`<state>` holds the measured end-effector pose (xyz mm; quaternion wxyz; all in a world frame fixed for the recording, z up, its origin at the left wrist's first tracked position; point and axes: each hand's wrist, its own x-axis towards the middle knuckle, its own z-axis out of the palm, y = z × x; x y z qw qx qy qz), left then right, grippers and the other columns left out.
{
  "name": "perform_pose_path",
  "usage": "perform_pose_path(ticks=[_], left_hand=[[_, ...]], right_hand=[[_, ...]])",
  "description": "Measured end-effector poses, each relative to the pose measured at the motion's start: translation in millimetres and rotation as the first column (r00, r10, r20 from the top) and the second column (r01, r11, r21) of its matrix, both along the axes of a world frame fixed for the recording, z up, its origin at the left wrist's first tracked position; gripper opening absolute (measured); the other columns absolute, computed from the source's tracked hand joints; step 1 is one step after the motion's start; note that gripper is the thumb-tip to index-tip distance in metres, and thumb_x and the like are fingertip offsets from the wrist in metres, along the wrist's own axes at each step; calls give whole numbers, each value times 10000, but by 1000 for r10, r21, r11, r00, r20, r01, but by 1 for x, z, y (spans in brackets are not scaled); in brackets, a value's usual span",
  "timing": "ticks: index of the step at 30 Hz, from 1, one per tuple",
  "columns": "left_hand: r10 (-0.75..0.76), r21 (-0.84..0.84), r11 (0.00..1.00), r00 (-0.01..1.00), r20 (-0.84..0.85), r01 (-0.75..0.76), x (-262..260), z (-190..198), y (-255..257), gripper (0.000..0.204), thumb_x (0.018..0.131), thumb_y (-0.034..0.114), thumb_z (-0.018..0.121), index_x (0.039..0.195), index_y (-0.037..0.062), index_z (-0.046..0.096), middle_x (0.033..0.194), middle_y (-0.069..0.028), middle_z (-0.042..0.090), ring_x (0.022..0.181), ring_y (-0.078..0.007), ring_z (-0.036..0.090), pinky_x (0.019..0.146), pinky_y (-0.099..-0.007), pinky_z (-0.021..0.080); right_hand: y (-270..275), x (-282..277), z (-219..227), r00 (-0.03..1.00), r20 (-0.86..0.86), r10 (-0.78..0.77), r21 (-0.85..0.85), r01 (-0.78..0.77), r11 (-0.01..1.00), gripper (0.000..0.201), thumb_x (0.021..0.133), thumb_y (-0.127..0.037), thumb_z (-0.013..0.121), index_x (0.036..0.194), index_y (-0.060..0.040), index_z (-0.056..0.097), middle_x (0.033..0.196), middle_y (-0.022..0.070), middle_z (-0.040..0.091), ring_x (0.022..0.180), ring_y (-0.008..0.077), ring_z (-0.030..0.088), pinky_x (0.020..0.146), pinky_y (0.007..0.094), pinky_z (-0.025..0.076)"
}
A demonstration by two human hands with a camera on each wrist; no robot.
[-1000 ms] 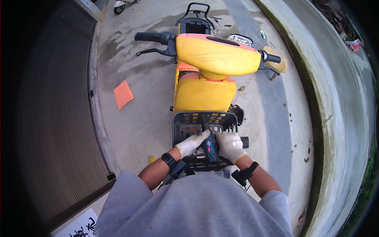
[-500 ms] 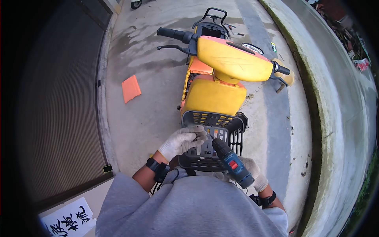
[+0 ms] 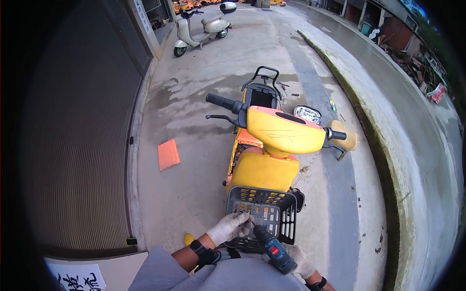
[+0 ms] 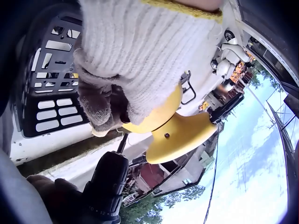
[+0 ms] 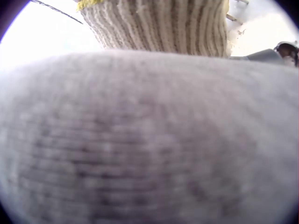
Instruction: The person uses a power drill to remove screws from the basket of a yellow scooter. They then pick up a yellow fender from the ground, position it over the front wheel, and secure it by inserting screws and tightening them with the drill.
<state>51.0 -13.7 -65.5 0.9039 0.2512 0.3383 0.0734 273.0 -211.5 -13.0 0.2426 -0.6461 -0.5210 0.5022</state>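
Both hands wear white knitted gloves. My right hand [image 3: 301, 262] grips a blue-and-black cordless drill [image 3: 277, 254] with a red switch on top, its bit aimed away from the body and toward the left fingers. The left hand [image 3: 229, 228] is over the black basket [image 3: 230, 196] on the yellow scooter [image 3: 269, 169]. Its fingers curl together and pinch a small dark piece [image 4: 124, 115], whose kind I cannot tell. In the left wrist view the drill [image 4: 108, 182] has its bit tip right below these fingertips. Grey cloth [image 5: 149, 140] hides most of the right wrist view.
An orange panel [image 3: 169, 155] lies on the concrete to the left. Right of the handlebar are a headlight unit [image 3: 307, 114] and a yellowish stool [image 3: 343, 138]. Hand tools [image 3: 292, 94] lie farther back. A white scooter [image 3: 201, 33] stands beyond, and a ribbed shutter [image 3: 82, 184] runs along the left.
The hands were together round the drill in the basket; they then parted, the right hand taking the drill to the right. Since then the view has tilted up, and the bit stays near the left fingers.
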Motion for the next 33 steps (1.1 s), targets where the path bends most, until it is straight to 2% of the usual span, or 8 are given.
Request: perform_pose_path(ticks=[4, 5, 8, 11, 17, 20, 27, 33], left_hand=[[5, -4, 1000, 1000, -12, -5, -2, -12, -5, 331, 1007, 323, 548, 1135, 23, 605, 926, -26, 629, 767, -110, 605, 667, -249, 515], [-6, 15, 1000, 1000, 21, 5, -3, -1, -4, 309, 1012, 293, 542, 1143, 19, 603, 947, -35, 629, 782, -122, 606, 704, -266, 522], [26, 4, 1000, 999, 19, -26, -2, -6, -4, 302, 998, 259, 572, 1153, 0, 599, 959, -50, 631, 799, -137, 600, 728, -278, 523], [29, -10, 1000, 998, 47, -29, -1, 4, -2, 297, 994, 257, 582, 1158, 10, 601, 959, -37, 626, 774, -124, 582, 719, -275, 519], [-13, 16, 1000, 999, 45, 13, -7, -19, 3, 291, 996, 285, 577, 1154, 44, 612, 943, -4, 622, 761, -85, 567, 682, -234, 493], [55, 60, 997, 998, -9, -55, -5, -15, 3, 296, 995, 304, 576, 1140, 50, 619, 936, -1, 623, 756, -81, 566, 665, -217, 479], [-4, 62, 998, 999, 49, 1, -7, -7, 6, 297, 992, 320, 580, 1125, 58, 626, 907, 1, 614, 734, -84, 545, 634, -209, 457], [-23, -2, 1000, 1000, 2, 23, -7, -7, 9, 301, 992, 332, 583, 1080, 48, 633, 767, 30, 519, 647, -71, 470, 554, -203, 392]], right_hand=[[9, -6, 15, 999, 32, -7, -124, 11, 992, 487, 821, -387, 747, 1160, -58, 630, 969, 125, 698, 864, 261, 675, 803, 316, 518], [100, -53, 7, 999, 43, -1, -103, 6, 995, 487, 821, -387, 747, 1160, -58, 630, 969, 125, 698, 864, 261, 675, 803, 316, 518], [-28, 21, -201, 962, 265, -71, 144, 34, 989, 423, 835, -274, 715, 1173, -41, 613, 896, 85, 666, 778, 198, 615, 724, 316, 498], [-90, -39, -393, 879, 438, -189, 370, 15, 929, 375, 848, -160, 683, 1186, -24, 596, 823, 45, 634, 691, 134, 555, 646, 317, 479], [-77, -29, -315, 970, 211, -124, 320, 51, 946, 285, 854, -181, 682, 1078, -15, 624, 876, 78, 674, 761, 166, 622, 705, 328, 506], [-4, -16, -41, 975, -194, -108, 175, 143, 974, 280, 851, -233, 667, 1033, -23, 632, 862, 52, 666, 752, 142, 609, 691, 313, 495], [-74, 20, -92, 975, -202, -88, 164, 122, 979, 325, 858, -268, 658, 1087, -39, 628, 949, 74, 659, 846, 182, 603, 765, 338, 481], [-25, -2, -67, 973, -213, -93, 153, 127, 980, 372, 864, -303, 649, 1141, -56, 625, 1035, 95, 651, 940, 222, 597, 839, 364, 467]])
